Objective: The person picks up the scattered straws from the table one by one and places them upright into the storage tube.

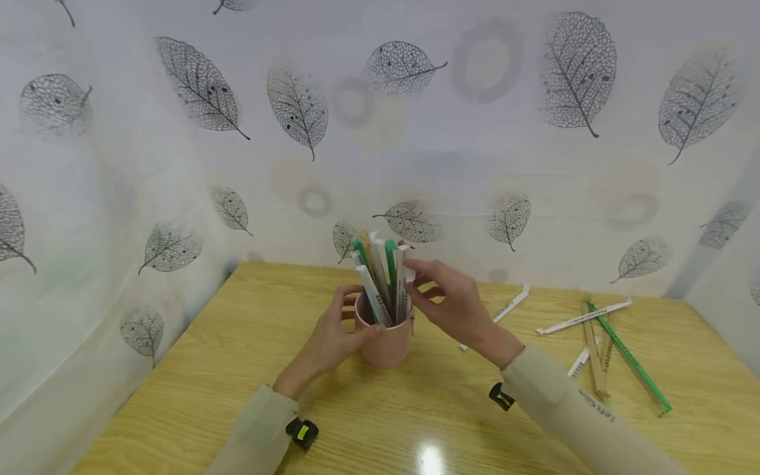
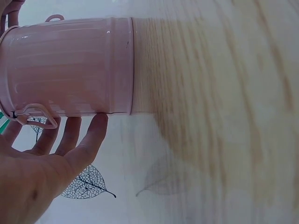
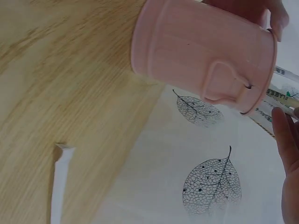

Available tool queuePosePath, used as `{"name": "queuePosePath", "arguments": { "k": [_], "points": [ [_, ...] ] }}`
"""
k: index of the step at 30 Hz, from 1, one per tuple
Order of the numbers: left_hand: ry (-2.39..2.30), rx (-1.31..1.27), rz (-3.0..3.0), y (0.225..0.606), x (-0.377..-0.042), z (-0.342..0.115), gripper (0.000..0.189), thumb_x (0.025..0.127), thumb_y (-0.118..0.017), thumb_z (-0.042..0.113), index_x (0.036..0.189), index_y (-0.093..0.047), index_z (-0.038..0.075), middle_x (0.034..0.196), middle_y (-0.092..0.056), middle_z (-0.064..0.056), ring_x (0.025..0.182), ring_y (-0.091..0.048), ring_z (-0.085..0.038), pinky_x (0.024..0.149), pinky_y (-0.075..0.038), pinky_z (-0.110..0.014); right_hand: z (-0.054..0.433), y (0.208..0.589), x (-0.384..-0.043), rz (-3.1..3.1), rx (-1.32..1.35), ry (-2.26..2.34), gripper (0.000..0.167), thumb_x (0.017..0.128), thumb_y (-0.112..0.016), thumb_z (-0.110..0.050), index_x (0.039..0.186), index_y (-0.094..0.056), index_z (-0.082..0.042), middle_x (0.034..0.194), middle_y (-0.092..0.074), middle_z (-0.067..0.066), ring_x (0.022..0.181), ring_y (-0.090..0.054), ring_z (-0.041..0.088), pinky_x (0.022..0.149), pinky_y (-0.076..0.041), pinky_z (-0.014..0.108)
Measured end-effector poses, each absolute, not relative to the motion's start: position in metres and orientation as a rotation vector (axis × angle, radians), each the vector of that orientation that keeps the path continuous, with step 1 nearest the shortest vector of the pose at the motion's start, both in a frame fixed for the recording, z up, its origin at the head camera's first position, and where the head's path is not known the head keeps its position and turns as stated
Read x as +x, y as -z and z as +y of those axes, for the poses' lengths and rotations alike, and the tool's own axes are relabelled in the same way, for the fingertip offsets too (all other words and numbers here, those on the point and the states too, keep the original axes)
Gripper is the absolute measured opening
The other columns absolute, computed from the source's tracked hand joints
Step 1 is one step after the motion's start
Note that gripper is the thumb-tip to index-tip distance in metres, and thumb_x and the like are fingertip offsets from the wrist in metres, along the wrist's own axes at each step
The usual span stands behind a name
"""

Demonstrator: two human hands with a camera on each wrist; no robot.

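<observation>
A small pink bucket [image 1: 386, 349] with wire side handles stands upright on the table, filled with several thin paper-wrapped straws [image 1: 374, 297] in white, brown and green. My left hand [image 1: 326, 340] grips its left side, thumb over the near rim. In the left wrist view, fingers [image 2: 88, 140] curve along the wall of the bucket [image 2: 70, 70]. At the right of the rim, my right hand [image 1: 454, 303] pinches a white wrapped straw [image 1: 410, 272] near its top, among the others. The right wrist view shows its fingers [image 3: 284, 133] beside the straws, partly cut off by the frame edge.
To the right on the wooden table [image 1: 237, 369], a white straw [image 1: 512, 305] lies alone near the right hand. Farther right, white, brown and green straws [image 1: 632, 359] lie crossed in a loose pile. A leaf-patterned curtain [image 1: 415, 145] hangs behind the table.
</observation>
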State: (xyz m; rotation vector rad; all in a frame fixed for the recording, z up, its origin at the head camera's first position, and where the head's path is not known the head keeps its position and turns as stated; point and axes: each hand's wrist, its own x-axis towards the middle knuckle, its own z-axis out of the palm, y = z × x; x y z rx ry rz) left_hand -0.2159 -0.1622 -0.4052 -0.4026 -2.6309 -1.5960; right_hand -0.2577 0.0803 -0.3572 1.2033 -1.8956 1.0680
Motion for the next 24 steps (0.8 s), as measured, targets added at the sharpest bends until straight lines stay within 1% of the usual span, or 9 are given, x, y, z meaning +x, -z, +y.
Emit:
{"name": "queuePosePath", "arguments": {
  "k": [2,4,8,11,14,17,19,21,24],
  "points": [
    [1.594,-0.399,-2.63,0.405,-0.216,-0.163,0.073,0.09,-0.077,0.036,0.149,-0.035,0.028,0.145,-0.053,-0.013,0.125,-0.059,-0.036,0.099,-0.055,-0.051,0.081,0.36,-0.258,-1.898,1.208,-1.077,0.054,0.078,-0.075,0.018,0.129,-0.064,0.003,0.104,-0.073,0.015,0.081,-0.076,0.026,0.062,-0.061,0.023],
    [1.593,-0.403,-2.63,0.405,-0.215,-0.163,0.074,0.09,-0.077,0.036,0.15,-0.035,0.027,0.146,-0.053,-0.013,0.126,-0.059,-0.036,0.099,-0.055,-0.051,0.083,0.361,-0.259,-1.913,1.219,-1.077,0.061,0.079,-0.075,0.018,0.136,-0.06,0.003,0.103,-0.073,0.016,0.081,-0.076,0.026,0.063,-0.062,0.024],
    [1.603,-0.41,-2.632,0.405,-0.215,-0.163,0.075,0.091,-0.077,0.037,0.151,-0.034,0.026,0.148,-0.051,-0.015,0.128,-0.058,-0.038,0.099,-0.055,-0.052,0.092,0.362,-0.259,-1.978,1.224,-1.099,0.082,0.081,-0.074,0.016,0.154,-0.042,-0.003,0.106,-0.072,0.018,0.086,-0.077,0.028,0.068,-0.063,0.026],
    [1.606,-0.413,-2.631,0.405,-0.214,-0.163,0.075,0.091,-0.077,0.038,0.151,-0.034,0.025,0.147,-0.051,-0.017,0.127,-0.058,-0.039,0.098,-0.056,-0.052,0.104,0.363,-0.26,-2.007,1.178,-1.114,0.086,0.082,-0.074,0.014,0.157,-0.035,-0.003,0.11,-0.071,0.019,0.088,-0.077,0.028,0.07,-0.063,0.025],
    [1.597,-0.415,-2.626,0.406,-0.214,-0.164,0.075,0.09,-0.077,0.037,0.15,-0.034,0.025,0.147,-0.052,-0.016,0.126,-0.058,-0.038,0.098,-0.056,-0.051,0.119,0.368,-0.262,-2.041,1.149,-1.07,0.071,0.082,-0.073,0.015,0.147,-0.048,0.001,0.108,-0.071,0.016,0.087,-0.075,0.026,0.07,-0.062,0.024],
    [1.592,-0.404,-2.629,0.406,-0.215,-0.164,0.075,0.09,-0.078,0.037,0.15,-0.035,0.025,0.146,-0.052,-0.015,0.126,-0.059,-0.036,0.099,-0.056,-0.051,0.137,0.374,-0.265,-2.144,1.211,-0.935,0.046,0.082,-0.072,0.015,0.125,-0.064,0.0,0.105,-0.072,0.012,0.087,-0.073,0.024,0.068,-0.062,0.024],
    [1.59,-0.402,-2.634,0.405,-0.215,-0.163,0.075,0.09,-0.078,0.037,0.15,-0.035,0.025,0.147,-0.052,-0.015,0.126,-0.059,-0.037,0.099,-0.055,-0.051,0.15,0.379,-0.265,-2.265,1.279,-0.784,0.034,0.083,-0.071,0.015,0.112,-0.07,-0.004,0.104,-0.073,0.009,0.087,-0.072,0.022,0.068,-0.061,0.026],
    [1.601,-0.398,-2.642,0.405,-0.215,-0.163,0.075,0.09,-0.078,0.037,0.15,-0.035,0.025,0.147,-0.051,-0.015,0.127,-0.058,-0.037,0.1,-0.055,-0.051,0.16,0.381,-0.264,-2.403,1.341,-0.613,0.03,0.083,-0.07,0.014,0.105,-0.072,-0.006,0.103,-0.073,0.007,0.088,-0.071,0.022,0.069,-0.061,0.029],
    [1.605,-0.4,-2.639,0.404,-0.215,-0.163,0.075,0.09,-0.077,0.036,0.151,-0.034,0.023,0.147,-0.051,-0.017,0.127,-0.058,-0.038,0.1,-0.055,-0.051,0.172,0.386,-0.263,-2.58,1.388,-0.395,0.03,0.082,-0.07,0.013,0.104,-0.074,-0.007,0.104,-0.073,0.006,0.091,-0.07,0.024,0.072,-0.059,0.033]
  ]
}}
